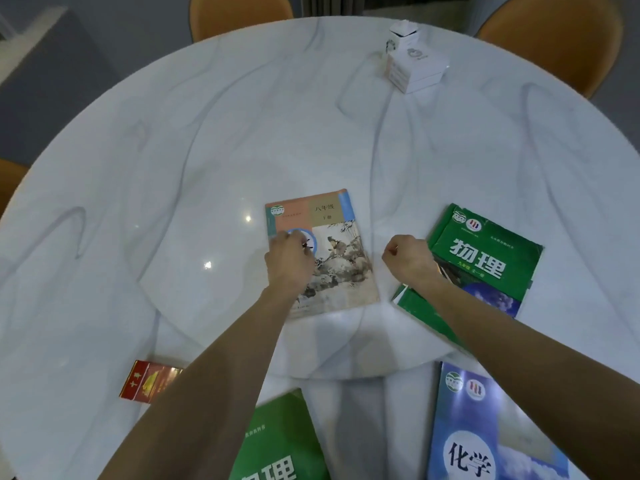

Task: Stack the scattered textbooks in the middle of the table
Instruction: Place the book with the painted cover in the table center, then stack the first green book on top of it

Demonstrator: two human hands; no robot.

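A beige and salmon textbook (336, 251) with an ink painting lies flat on the middle of the round marble table (242, 140). My left hand (289, 259) rests on its left half, fingers curled down against the cover. My right hand (410, 259) is a loose fist over bare table, just right of that book and touching the left edge of a green physics textbook (485, 268). A second green textbook (280, 445) lies at the near edge under my left forearm. A blue chemistry textbook (485, 434) lies at the near right.
A red cigarette pack (147, 381) lies near left. White hexagonal boxes (414, 60) stand stacked at the far right of the table. Orange chairs (550, 36) ring the far side. The books sit on a raised central turntable disc.
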